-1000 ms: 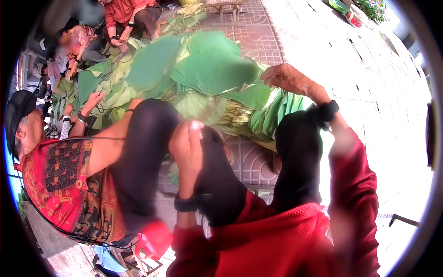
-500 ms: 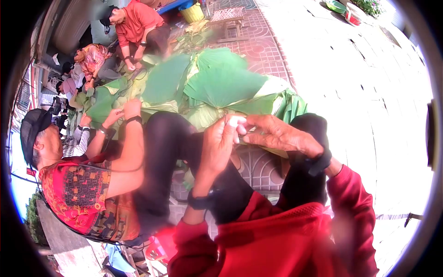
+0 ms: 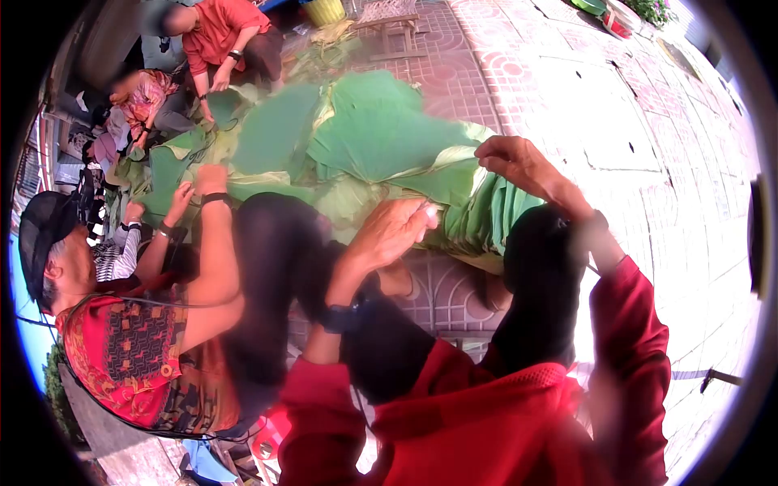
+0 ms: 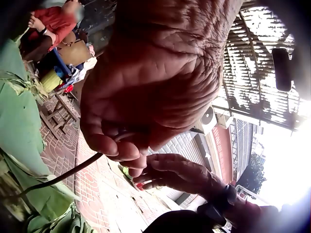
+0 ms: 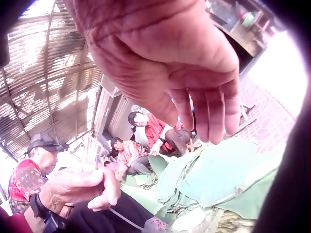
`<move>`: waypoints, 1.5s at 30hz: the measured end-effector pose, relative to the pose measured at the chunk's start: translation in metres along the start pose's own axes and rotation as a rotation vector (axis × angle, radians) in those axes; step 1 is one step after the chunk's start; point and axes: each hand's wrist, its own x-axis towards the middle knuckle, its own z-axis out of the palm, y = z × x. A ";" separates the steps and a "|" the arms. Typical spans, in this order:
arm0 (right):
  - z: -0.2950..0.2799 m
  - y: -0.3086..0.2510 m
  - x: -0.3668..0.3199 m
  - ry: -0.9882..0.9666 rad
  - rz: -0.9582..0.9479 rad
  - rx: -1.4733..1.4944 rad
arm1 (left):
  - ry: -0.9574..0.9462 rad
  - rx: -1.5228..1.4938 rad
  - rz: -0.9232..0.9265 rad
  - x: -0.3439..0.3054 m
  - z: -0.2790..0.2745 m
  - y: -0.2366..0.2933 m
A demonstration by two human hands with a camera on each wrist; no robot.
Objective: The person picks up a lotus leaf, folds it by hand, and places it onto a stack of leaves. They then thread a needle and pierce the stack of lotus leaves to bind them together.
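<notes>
My left hand (image 3: 393,233) is raised over my knee, its fingers curled round a thin brown stem (image 4: 68,173). In the left wrist view the stem runs from the fingers down toward the leaves. My right hand (image 3: 523,168) hovers near the right end of the leaf pile. Its fingers (image 5: 214,114) hang straight and relaxed, with nothing visible in them. Large round green leaves, like lotus leaves (image 3: 373,130), lie spread in front of me. Below the right hand, more folded leaves (image 3: 486,215) sit in a thick layered stack.
At my left a person in a black cap (image 3: 49,243) sits close, hands at the leaves. Farther off, a person in a red shirt (image 3: 223,44) bends over the pile. A small wooden stool (image 3: 393,28) and a yellow basket (image 3: 326,11) stand beyond, on tiled paving (image 3: 486,73).
My hands came together half a second ago and are now apart. The right hand has moved up and away, back over the leaf stack; the left stays near the knee.
</notes>
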 end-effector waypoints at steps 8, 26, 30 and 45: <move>0.066 0.040 0.111 -0.215 -0.158 -0.449 | -0.025 0.382 -0.034 -0.039 -0.046 -0.041; 0.221 0.153 0.202 -0.343 -0.203 -0.804 | -0.013 0.164 -0.071 -0.044 -0.051 -0.068; 0.212 0.156 0.219 -0.227 -0.100 -0.680 | 0.039 0.137 -0.045 -0.045 -0.049 -0.068; 0.127 0.125 0.289 0.361 -0.118 0.805 | 0.022 0.168 -0.056 -0.053 -0.043 -0.076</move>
